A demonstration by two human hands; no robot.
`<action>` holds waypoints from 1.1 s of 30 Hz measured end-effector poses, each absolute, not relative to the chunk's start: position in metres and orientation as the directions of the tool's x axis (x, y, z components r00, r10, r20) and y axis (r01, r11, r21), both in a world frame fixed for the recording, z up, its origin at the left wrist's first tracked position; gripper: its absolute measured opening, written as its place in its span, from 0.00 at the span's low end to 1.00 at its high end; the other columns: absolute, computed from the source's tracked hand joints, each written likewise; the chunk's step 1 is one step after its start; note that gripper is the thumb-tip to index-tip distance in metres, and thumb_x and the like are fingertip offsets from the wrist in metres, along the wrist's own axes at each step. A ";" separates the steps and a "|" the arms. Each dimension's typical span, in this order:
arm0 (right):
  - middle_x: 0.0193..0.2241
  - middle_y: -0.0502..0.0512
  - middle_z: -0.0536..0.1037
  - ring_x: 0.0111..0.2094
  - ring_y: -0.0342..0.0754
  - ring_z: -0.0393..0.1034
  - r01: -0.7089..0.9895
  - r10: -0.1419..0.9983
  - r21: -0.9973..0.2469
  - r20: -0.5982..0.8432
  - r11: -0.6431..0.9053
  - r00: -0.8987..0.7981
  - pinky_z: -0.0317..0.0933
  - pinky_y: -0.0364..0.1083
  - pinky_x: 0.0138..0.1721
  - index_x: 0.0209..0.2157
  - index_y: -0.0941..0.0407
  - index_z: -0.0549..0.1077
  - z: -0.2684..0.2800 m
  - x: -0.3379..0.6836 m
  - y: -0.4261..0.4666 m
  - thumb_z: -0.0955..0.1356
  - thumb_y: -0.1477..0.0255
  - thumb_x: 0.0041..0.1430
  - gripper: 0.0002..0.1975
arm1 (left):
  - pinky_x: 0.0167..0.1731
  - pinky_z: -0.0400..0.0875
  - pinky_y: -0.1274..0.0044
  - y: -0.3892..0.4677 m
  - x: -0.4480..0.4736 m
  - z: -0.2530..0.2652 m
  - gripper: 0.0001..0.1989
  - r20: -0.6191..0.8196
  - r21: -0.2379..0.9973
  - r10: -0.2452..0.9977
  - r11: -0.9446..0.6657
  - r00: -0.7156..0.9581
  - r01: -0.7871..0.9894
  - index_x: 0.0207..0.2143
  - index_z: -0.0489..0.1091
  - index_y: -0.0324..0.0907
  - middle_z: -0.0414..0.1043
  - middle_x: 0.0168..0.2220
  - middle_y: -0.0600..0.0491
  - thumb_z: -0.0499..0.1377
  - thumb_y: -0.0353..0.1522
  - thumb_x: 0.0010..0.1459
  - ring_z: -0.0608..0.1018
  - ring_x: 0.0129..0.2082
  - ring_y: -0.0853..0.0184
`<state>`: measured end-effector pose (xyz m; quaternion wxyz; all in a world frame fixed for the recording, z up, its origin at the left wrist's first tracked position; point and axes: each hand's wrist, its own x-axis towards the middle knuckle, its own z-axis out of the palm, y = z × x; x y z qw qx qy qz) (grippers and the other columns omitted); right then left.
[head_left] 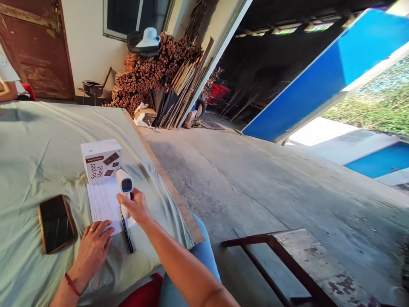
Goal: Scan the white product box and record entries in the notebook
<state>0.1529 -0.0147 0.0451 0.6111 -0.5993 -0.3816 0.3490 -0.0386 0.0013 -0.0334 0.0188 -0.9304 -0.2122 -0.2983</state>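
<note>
My right hand (pixel 136 206) is wrapped round the handle of a white infrared thermometer (pixel 123 179), whose small dark screen with a blue surround faces me. Its foot is over the sheet's right part. My left hand (pixel 93 242) lies with fingers stretched on the lower edge of a white paper sheet (pixel 101 200) covered in small writing. Between the hands, a black pen (pixel 127 232) lies across the sheet's edge onto the cloth. A white box labelled "Super Meal" (pixel 101 158) stands just behind the paper. A phone in a brown case (pixel 57 224) lies left of my left hand.
A pale green cloth (pixel 64 123) covers the table. At right stands a worn wooden bench (pixel 303 256) on the concrete floor (pixel 207 170). Stacked firewood (pixel 147 68) and leaning sticks are by the far wall. Part of another person (pixel 8 72) shows at the far left.
</note>
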 end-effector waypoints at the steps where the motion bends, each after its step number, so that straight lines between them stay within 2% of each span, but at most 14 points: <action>1: 0.20 0.45 0.64 0.24 0.41 0.56 0.040 0.877 -0.999 0.033 0.016 0.479 0.53 0.42 0.26 0.23 0.54 0.66 0.050 0.151 -0.026 0.70 0.59 0.45 0.15 | 0.45 0.70 0.68 0.001 -0.039 -0.033 0.14 0.556 0.096 0.388 -0.909 0.735 0.407 0.43 0.77 0.45 0.80 0.47 0.50 0.52 0.26 0.66 0.77 0.45 0.60; 7: 0.20 0.45 0.64 0.24 0.41 0.55 0.031 0.860 -0.994 -0.077 -0.108 0.504 0.52 0.43 0.26 0.24 0.55 0.67 0.066 0.147 -0.067 0.70 0.60 0.42 0.14 | 0.43 0.70 0.68 0.000 -0.039 -0.029 0.13 0.516 0.114 0.395 -0.911 0.760 0.397 0.44 0.76 0.44 0.79 0.48 0.49 0.52 0.27 0.66 0.77 0.45 0.60; 14: 0.20 0.45 0.63 0.23 0.41 0.54 0.022 0.876 -0.995 -0.074 -0.096 0.477 0.53 0.42 0.25 0.24 0.55 0.67 0.071 0.149 -0.077 0.70 0.60 0.43 0.14 | 0.43 0.70 0.68 0.001 -0.038 -0.029 0.14 0.528 0.126 0.395 -0.912 0.751 0.391 0.43 0.77 0.45 0.79 0.48 0.49 0.51 0.27 0.66 0.77 0.44 0.59; 18: 0.22 0.47 0.69 0.24 0.43 0.60 0.149 0.883 -0.978 -0.059 -0.144 0.465 0.56 0.42 0.26 0.31 0.56 0.73 0.058 0.163 -0.072 0.70 0.59 0.47 0.15 | 0.44 0.70 0.67 0.000 -0.038 -0.029 0.14 0.505 0.141 0.411 -0.907 0.759 0.397 0.44 0.77 0.45 0.79 0.48 0.48 0.52 0.28 0.66 0.76 0.46 0.59; 20: 0.27 0.50 0.74 0.28 0.45 0.66 0.320 0.869 -0.925 -0.022 -0.205 0.495 0.59 0.43 0.29 0.38 0.56 0.76 0.043 0.175 -0.066 0.70 0.61 0.49 0.17 | 0.45 0.70 0.67 -0.002 -0.038 -0.030 0.14 0.486 0.152 0.430 -0.899 0.761 0.411 0.44 0.77 0.45 0.78 0.48 0.48 0.52 0.27 0.66 0.76 0.46 0.59; 22: 0.34 0.54 0.78 0.33 0.49 0.70 0.528 0.846 -0.802 0.054 -0.280 0.531 0.61 0.44 0.32 0.44 0.55 0.76 0.023 0.189 -0.060 0.72 0.65 0.49 0.19 | 0.46 0.70 0.67 -0.003 -0.038 -0.029 0.15 0.461 0.159 0.445 -0.892 0.768 0.422 0.44 0.77 0.45 0.78 0.48 0.48 0.52 0.26 0.65 0.76 0.47 0.60; 24: 0.37 0.56 0.79 0.35 0.51 0.72 0.666 0.839 -0.655 0.088 -0.357 0.537 0.60 0.45 0.32 0.46 0.53 0.77 0.002 0.199 -0.056 0.73 0.67 0.48 0.20 | 0.46 0.70 0.67 -0.005 -0.038 -0.028 0.16 0.439 0.158 0.451 -0.890 0.777 0.427 0.45 0.77 0.45 0.78 0.49 0.48 0.51 0.25 0.65 0.76 0.47 0.60; 26: 0.36 0.57 0.79 0.34 0.53 0.72 0.737 0.843 -0.548 0.101 -0.395 0.528 0.60 0.46 0.32 0.45 0.52 0.77 -0.014 0.206 -0.055 0.74 0.68 0.50 0.19 | 0.47 0.70 0.67 -0.005 -0.039 -0.027 0.16 0.421 0.154 0.451 -0.891 0.787 0.428 0.46 0.77 0.45 0.78 0.49 0.49 0.52 0.25 0.65 0.76 0.48 0.60; 28: 0.37 0.58 0.79 0.36 0.54 0.72 0.794 0.847 -0.482 0.176 -0.371 0.502 0.61 0.47 0.34 0.46 0.52 0.77 -0.022 0.209 -0.057 0.74 0.68 0.53 0.17 | 0.47 0.70 0.67 -0.006 -0.040 -0.027 0.16 0.411 0.156 0.446 -0.894 0.795 0.420 0.47 0.77 0.46 0.78 0.49 0.50 0.52 0.25 0.65 0.76 0.48 0.60; 31: 0.45 0.61 0.77 0.44 0.57 0.71 0.869 0.836 -0.419 0.349 -0.265 0.423 0.63 0.50 0.43 0.49 0.53 0.76 -0.019 0.202 -0.063 0.72 0.68 0.58 0.17 | 0.47 0.69 0.67 -0.006 -0.040 -0.026 0.15 0.409 0.148 0.435 -0.899 0.802 0.412 0.46 0.77 0.45 0.79 0.48 0.50 0.53 0.25 0.65 0.76 0.47 0.60; 33: 0.44 0.60 0.78 0.45 0.55 0.72 0.896 0.865 -0.414 0.377 -0.163 0.331 0.64 0.50 0.46 0.49 0.53 0.77 -0.014 0.191 -0.064 0.70 0.70 0.61 0.14 | 0.46 0.69 0.67 -0.007 -0.039 -0.025 0.14 0.399 0.139 0.438 -0.897 0.805 0.419 0.45 0.77 0.45 0.79 0.48 0.51 0.53 0.24 0.65 0.76 0.46 0.60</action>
